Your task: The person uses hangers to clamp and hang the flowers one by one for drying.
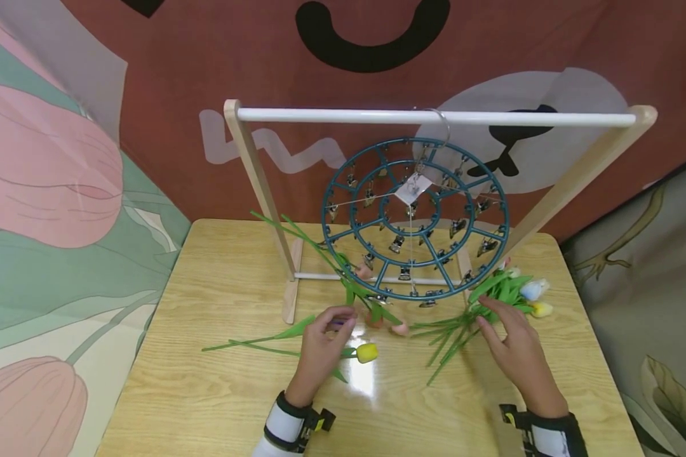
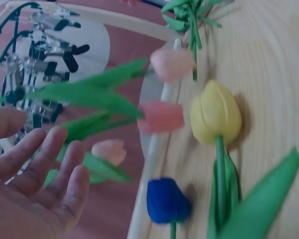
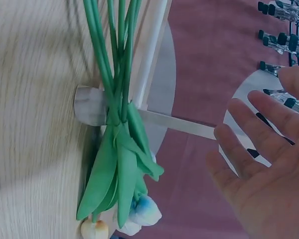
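My left hand (image 1: pixel 322 343) is held with its fingers loosely bent beside pink tulips (image 2: pixel 162 117), which hang at the near left edge of a round blue clip hanger (image 1: pixel 343 277). Nothing shows in its grasp. Under that hand, a yellow tulip (image 1: pixel 367 353) and a blue tulip (image 2: pixel 167 200) lie on the table. My right hand (image 1: pixel 514 346), fingers spread and slightly bent, hovers by a bunch of tulips (image 3: pixel 120 169) with green leaves and white, blue-tinted and yellow heads. In the right wrist view its palm is bare and apart from the bunch.
A wooden stand with a white top bar (image 1: pixel 343 115) carries the hanger by its hook. Many metal clips (image 1: pixel 397 244) dangle from the rings. The stand's feet (image 1: pixel 291 298) rest on the wooden table (image 1: pixel 206 393), with a printed cloth (image 1: pixel 206 57) behind.
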`<state>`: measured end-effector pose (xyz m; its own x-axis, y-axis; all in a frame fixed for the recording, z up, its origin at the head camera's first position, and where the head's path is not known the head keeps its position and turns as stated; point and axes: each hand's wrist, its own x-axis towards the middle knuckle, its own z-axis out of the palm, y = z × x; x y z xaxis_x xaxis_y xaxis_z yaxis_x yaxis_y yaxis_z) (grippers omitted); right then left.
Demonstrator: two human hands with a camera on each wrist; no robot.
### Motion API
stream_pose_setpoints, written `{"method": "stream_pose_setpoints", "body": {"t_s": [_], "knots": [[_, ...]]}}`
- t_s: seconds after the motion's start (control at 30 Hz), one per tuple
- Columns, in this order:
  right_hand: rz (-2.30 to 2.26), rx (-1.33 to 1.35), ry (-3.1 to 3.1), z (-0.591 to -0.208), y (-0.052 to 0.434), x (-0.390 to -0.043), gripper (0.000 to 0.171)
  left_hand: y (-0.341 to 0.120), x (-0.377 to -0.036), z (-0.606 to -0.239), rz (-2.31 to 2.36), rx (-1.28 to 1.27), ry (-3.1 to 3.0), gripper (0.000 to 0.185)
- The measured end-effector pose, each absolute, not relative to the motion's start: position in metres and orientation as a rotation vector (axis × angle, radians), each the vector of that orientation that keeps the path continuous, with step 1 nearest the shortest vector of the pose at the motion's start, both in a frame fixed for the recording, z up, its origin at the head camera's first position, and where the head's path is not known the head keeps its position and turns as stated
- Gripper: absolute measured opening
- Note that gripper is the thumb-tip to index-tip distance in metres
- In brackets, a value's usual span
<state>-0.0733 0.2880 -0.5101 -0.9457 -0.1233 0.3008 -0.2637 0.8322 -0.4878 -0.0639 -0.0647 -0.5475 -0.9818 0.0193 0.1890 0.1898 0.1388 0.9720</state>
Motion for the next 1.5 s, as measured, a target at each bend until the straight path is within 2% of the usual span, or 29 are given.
{"method": "stream_pose_setpoints", "body": {"t_s": [0.2, 0.43, 0.57, 0.97, 1.33, 1.5], "knots": [[0.764, 0.33, -2.741, -0.516, 0.294, -0.075, 0.041, -0.099, -0.058, -0.559, -1.817, -0.135, -2.356, 0.017], [0.675, 0.354, -2.772, -0.522, 0.302, -0.076, 0.041, -0.154, -0.052, -0.575, -1.203, -0.014, -2.769, 0.034], [0.612, 0.417, -2.754, -0.528, 0.304, -0.075, 0.042, -0.168, -0.049, -0.584, -0.89, -0.012, -2.89, 0.036], [0.596, 0.496, -2.808, -0.541, 0.278, -0.066, 0.036, -0.172, -0.054, -0.604, -0.464, -0.165, -2.924, 0.019], [0.592, 0.655, -2.755, -0.539, 0.246, -0.054, 0.034, -0.166, -0.049, -0.589, -0.428, -0.348, -2.808, 0.025], [0.645, 0.748, -2.684, -0.532, 0.232, -0.05, 0.021, -0.154, -0.046, -0.571, -0.389, -0.416, -2.79, 0.031]]}}
